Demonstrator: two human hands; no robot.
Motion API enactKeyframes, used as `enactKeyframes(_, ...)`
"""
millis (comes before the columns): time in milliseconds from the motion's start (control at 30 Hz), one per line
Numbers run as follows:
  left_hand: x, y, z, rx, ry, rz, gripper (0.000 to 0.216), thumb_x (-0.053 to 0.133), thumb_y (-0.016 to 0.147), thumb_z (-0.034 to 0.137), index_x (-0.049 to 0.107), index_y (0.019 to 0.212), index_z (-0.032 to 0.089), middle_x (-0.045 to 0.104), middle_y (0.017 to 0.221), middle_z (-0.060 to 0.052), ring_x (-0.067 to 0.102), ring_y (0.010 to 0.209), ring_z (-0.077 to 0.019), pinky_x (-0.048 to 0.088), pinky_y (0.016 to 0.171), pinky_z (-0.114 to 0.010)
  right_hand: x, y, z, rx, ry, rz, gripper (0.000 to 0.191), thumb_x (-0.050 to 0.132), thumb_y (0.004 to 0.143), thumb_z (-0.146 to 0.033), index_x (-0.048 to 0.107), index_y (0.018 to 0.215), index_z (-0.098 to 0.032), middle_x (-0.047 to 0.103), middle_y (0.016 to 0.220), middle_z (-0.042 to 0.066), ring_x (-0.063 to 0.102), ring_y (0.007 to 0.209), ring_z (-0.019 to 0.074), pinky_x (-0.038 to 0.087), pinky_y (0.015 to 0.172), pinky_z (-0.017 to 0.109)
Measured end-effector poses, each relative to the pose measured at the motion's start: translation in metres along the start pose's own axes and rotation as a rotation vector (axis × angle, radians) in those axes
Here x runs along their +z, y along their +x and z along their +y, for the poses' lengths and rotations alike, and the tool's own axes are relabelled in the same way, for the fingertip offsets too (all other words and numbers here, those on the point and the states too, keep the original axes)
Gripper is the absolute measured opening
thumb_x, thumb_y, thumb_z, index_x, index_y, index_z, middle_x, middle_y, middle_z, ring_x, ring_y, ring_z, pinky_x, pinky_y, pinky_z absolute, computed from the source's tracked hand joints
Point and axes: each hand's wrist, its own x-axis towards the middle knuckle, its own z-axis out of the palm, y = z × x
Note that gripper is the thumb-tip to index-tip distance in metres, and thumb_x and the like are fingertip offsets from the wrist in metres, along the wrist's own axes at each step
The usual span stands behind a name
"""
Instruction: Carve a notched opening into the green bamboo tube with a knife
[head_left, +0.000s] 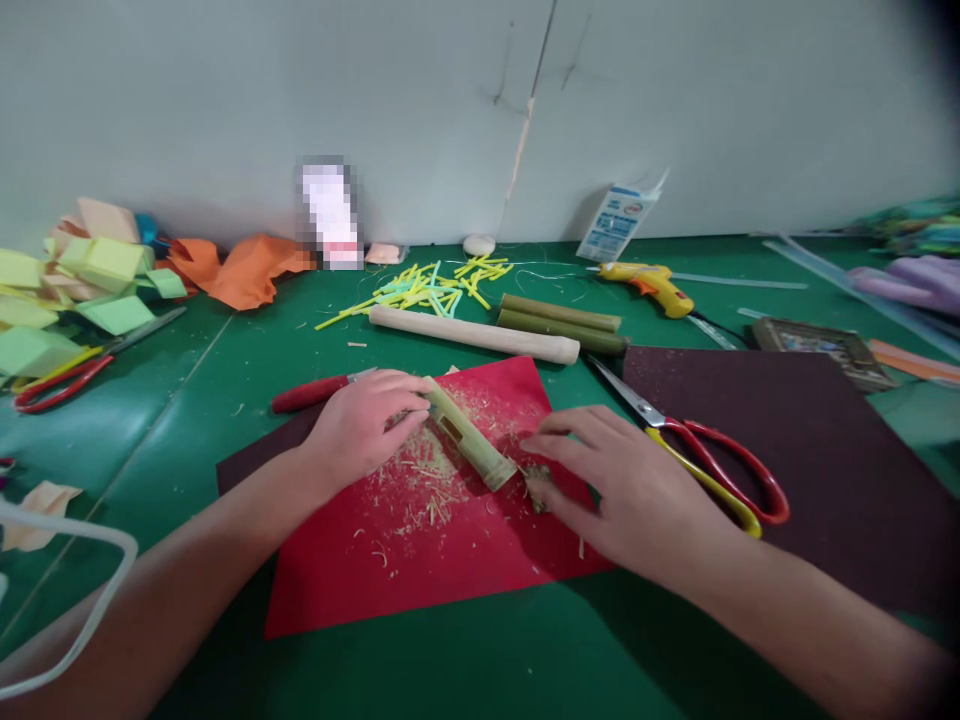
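Observation:
A short pale-green bamboo tube (471,440) with a rectangular slot cut in its side lies slanted on a red paper sheet (330,580). My left hand (367,425) is closed at the tube's upper left end, its fingertips against it. To the right of the tube's lower end is my right hand (607,480), thumb and fingers apart. Its thumb is beside a small brownish-green piece (537,488), and I cannot tell if it touches it. Shavings (439,500) are scattered over the red sheet. A red-handled tool (309,394) lies behind my left hand, its front end partly hidden.
Red-and-yellow-handled scissors (675,430) lie by my right hand on dark paper (825,470). Behind are a pale stick (472,335), green bamboo pieces (559,320), yellow strips (420,290) and a yellow glue gun (652,285). More scissors (97,365) and folded paper (97,265) lie left.

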Motion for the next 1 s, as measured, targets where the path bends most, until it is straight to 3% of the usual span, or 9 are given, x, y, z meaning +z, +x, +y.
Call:
enactKeyframes(133, 0.000, 0.000, 0.000, -0.001, 0.009, 0.011, 0.017, 0.051, 0.086, 0.024, 0.067, 0.092, 0.018, 0.067, 0.107, -0.004, 0.059, 0.100, -0.0178, 0.048, 0.090, -0.036, 0.002, -0.009, -0.004, -0.033, -0.011, -0.119, 0.030, 0.050, 0.084, -0.033, 0.059, 0.113, -0.028, 0.054, 0.120, 0.006, 0.046, 0.112, 0.0239, 0.041, 0.091, 0.043)
enactKeyframes(367, -0.002, -0.002, 0.000, -0.002, -0.001, -0.003, 0.017, 0.051, 0.087, 0.023, 0.066, 0.091, 0.017, 0.066, 0.109, -0.005, 0.059, 0.102, -0.0174, 0.046, 0.091, -0.035, -0.006, -0.023, 0.010, -0.113, -0.047, -0.105, 0.026, 0.053, 0.082, -0.037, 0.064, 0.104, -0.029, 0.051, 0.125, 0.006, 0.044, 0.117, 0.0268, 0.039, 0.093, 0.048)
enactKeyframes(567, -0.002, -0.001, 0.000, -0.022, -0.024, -0.009, 0.017, 0.050, 0.087, 0.024, 0.066, 0.091, 0.018, 0.066, 0.108, -0.004, 0.059, 0.102, -0.0173, 0.046, 0.090, -0.035, -0.004, -0.013, -0.012, 0.099, -0.028, 0.098, 0.036, 0.052, 0.081, -0.043, 0.061, 0.104, -0.017, 0.062, 0.101, 0.010, 0.059, 0.087, 0.0209, 0.048, 0.075, 0.036)
enactKeyframes(700, 0.000, -0.003, -0.001, -0.041, -0.025, -0.010, 0.017, 0.050, 0.087, 0.024, 0.066, 0.092, 0.019, 0.065, 0.110, -0.004, 0.059, 0.102, -0.0188, 0.044, 0.094, -0.040, 0.005, 0.015, -0.030, 0.169, -0.059, -0.032, 0.042, 0.050, 0.079, -0.054, 0.064, 0.093, -0.017, 0.062, 0.087, 0.008, 0.058, 0.083, 0.0238, 0.046, 0.075, 0.039)
enactKeyframes(767, -0.001, -0.005, -0.001, -0.040, -0.033, -0.013, 0.017, 0.049, 0.088, 0.025, 0.065, 0.092, 0.020, 0.065, 0.110, -0.003, 0.059, 0.102, -0.0189, 0.043, 0.095, -0.042, 0.009, 0.024, -0.033, 0.151, -0.071, -0.080, 0.034, 0.050, 0.081, -0.048, 0.065, 0.089, -0.018, 0.061, 0.085, 0.008, 0.057, 0.082, 0.0229, 0.045, 0.073, 0.037)
enactKeyframes(900, -0.002, -0.007, -0.001, -0.072, -0.039, 0.139, 0.017, 0.050, 0.088, 0.023, 0.065, 0.096, 0.019, 0.062, 0.109, -0.006, 0.059, 0.099, -0.0165, 0.047, 0.091, -0.034, 0.017, 0.024, -0.037, 0.128, -0.123, -0.041, 0.024, 0.051, 0.081, -0.038, 0.063, 0.081, -0.017, 0.061, 0.080, 0.007, 0.057, 0.079, 0.0224, 0.043, 0.069, 0.035)
enactKeyframes(1000, 0.001, -0.006, -0.003, -0.112, 0.065, 0.260, 0.017, 0.051, 0.087, 0.022, 0.065, 0.096, 0.018, 0.059, 0.096, -0.006, 0.057, 0.088, -0.0147, 0.049, 0.080, -0.029, 0.022, 0.019, -0.042, 0.145, -0.140, 0.017, 0.019, 0.053, 0.079, -0.035, 0.060, 0.081, -0.017, 0.060, 0.078, 0.006, 0.057, 0.073, 0.0214, 0.041, 0.062, 0.033)
